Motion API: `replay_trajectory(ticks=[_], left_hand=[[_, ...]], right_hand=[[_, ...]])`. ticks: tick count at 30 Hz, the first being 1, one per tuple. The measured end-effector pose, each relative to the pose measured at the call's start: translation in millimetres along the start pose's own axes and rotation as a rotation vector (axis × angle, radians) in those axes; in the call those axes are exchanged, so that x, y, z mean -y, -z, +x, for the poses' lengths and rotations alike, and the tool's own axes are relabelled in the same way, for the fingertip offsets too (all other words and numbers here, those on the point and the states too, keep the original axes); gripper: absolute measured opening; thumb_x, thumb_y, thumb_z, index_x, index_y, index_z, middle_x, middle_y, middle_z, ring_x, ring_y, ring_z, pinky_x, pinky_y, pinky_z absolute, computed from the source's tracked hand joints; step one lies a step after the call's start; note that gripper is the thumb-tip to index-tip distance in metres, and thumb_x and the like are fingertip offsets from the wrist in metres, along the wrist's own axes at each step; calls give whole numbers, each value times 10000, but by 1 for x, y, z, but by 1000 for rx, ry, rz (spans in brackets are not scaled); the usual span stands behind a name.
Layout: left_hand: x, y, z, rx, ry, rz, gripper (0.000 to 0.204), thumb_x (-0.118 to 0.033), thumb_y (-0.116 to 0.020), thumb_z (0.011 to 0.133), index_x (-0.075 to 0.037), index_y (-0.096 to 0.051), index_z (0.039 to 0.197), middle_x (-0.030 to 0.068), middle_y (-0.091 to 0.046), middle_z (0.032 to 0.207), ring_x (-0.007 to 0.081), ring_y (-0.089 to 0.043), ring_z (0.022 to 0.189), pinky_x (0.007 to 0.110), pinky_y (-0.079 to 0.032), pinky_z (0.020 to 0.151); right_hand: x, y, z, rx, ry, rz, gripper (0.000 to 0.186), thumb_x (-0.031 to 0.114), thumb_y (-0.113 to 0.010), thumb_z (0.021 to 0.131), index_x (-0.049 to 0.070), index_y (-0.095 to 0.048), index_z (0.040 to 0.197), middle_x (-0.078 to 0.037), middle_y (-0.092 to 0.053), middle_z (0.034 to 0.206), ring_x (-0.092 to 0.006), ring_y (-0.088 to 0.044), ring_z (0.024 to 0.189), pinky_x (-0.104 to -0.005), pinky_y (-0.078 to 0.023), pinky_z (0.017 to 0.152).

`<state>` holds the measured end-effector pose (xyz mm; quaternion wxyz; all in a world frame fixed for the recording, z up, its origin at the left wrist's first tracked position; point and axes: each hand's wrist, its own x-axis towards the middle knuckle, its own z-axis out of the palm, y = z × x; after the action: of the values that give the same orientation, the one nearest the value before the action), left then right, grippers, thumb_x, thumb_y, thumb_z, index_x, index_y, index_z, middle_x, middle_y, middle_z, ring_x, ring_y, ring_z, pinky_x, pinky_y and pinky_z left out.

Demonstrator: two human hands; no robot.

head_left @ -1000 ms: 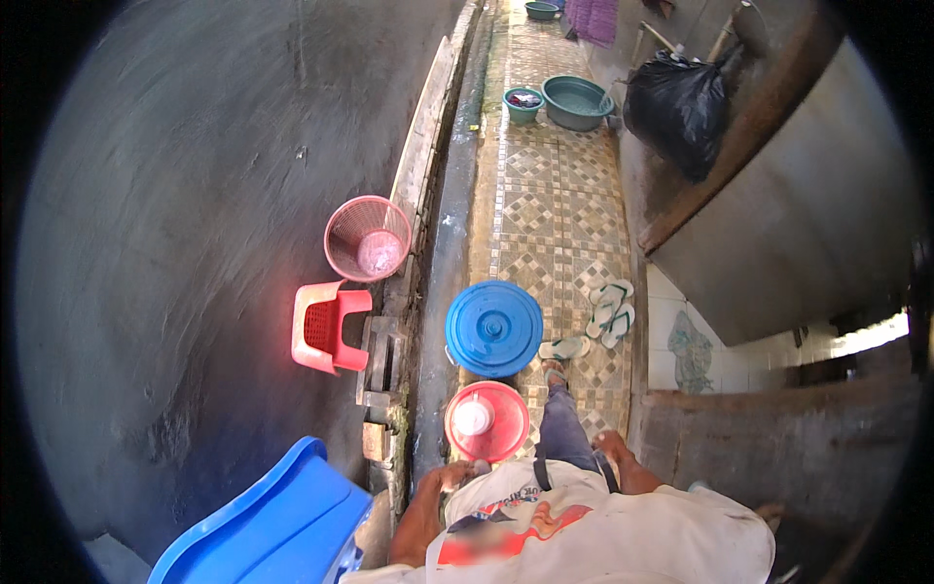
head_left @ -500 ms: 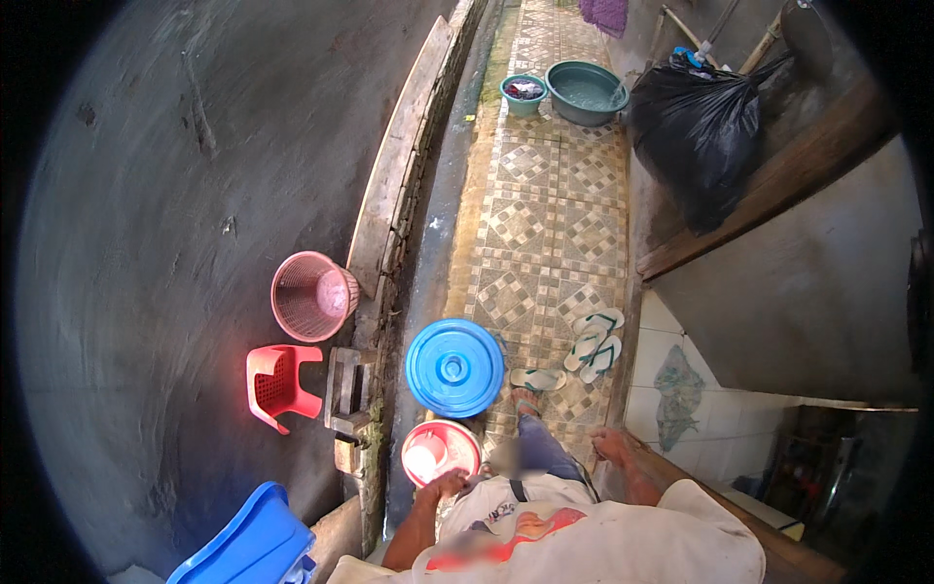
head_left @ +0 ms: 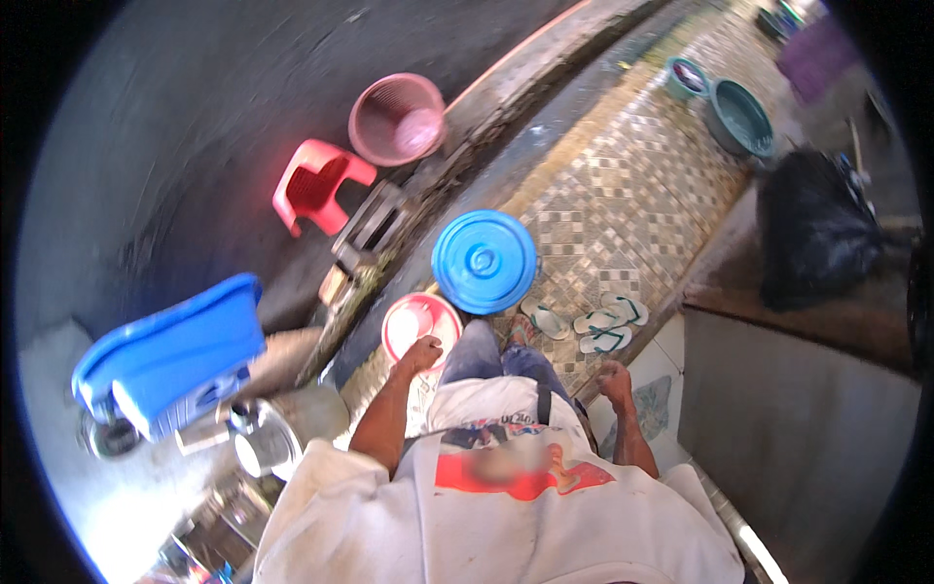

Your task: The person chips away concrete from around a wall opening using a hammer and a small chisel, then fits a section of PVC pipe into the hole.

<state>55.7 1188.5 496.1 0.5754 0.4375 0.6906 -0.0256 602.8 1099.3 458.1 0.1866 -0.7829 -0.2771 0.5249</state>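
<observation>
My left hand (head_left: 422, 354) hangs with its fingers curled in and nothing showing in them. It covers part of the rim of a red and white bucket (head_left: 449, 313) with a pink dipper (head_left: 413, 321) in it; from above I cannot tell whether it touches. Just beyond stands a round blue lidded tub (head_left: 484, 261). My right hand (head_left: 613, 381) is closed like a loose fist at my right side, with nothing visible in it. Nearest to that hand are white and green flip-flops (head_left: 605, 339) on the patterned tile floor (head_left: 603, 195).
A gutter (head_left: 545, 146) and low ledge run along the left. Past them are a red plastic stool (head_left: 319, 185), a pink basket (head_left: 397, 119) and a blue basin (head_left: 175, 350). Far right hold a green tub (head_left: 739, 117), a small pail (head_left: 687, 78) and a black bag (head_left: 817, 229).
My view has turned left, so the walkway now slants to the upper right. More of the blue basin and a metal pot have come into view. Both hands stay curled at my sides.
</observation>
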Motion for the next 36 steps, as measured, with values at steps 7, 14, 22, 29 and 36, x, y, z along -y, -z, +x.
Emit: replay_trajectory(ticks=[7,14,22,29,36], left_hand=[[137,-5,-15,43,-226,618,249,-239,-607,870,-44,-761,888,200,-726,1031,346,-697,1037,438,-550,927],[82,-42,15,-100,36,-126,230,-202,-641,874,6,-707,948,144,-700,930,219,-656,894,398,-518,800],[30,-35,43,-114,-15,-303,380,-284,-616,884,-21,-728,1134,226,-711,1208,363,-671,1172,450,-518,1012],[30,-62,75,-270,27,-407,425,-333,-664,911,-21,-692,1199,176,-726,1125,299,-685,1057,413,-531,940],[12,-86,128,-234,164,-359,337,-285,-647,985,-21,-656,1195,174,-699,1140,281,-666,1063,419,-524,888]], right_hand=[[62,-23,-26,88,62,-91,480,30,-647,774,-14,-649,1252,-59,-658,875,-157,-645,706,-303,-535,578],[36,3,-56,234,-112,-173,407,0,-610,880,-16,-653,1284,-113,-712,944,-149,-660,739,-308,-544,659],[119,-7,-22,430,-45,-19,258,65,-556,986,-10,-701,1186,-82,-720,923,-141,-660,797,-316,-538,697],[260,-16,79,414,171,-536,259,113,-615,962,-12,-692,1175,-44,-672,794,-117,-609,647,-295,-492,586],[291,-56,248,646,361,-750,387,70,-721,890,-1,-655,1265,-68,-648,729,-115,-619,614,-293,-483,544]])
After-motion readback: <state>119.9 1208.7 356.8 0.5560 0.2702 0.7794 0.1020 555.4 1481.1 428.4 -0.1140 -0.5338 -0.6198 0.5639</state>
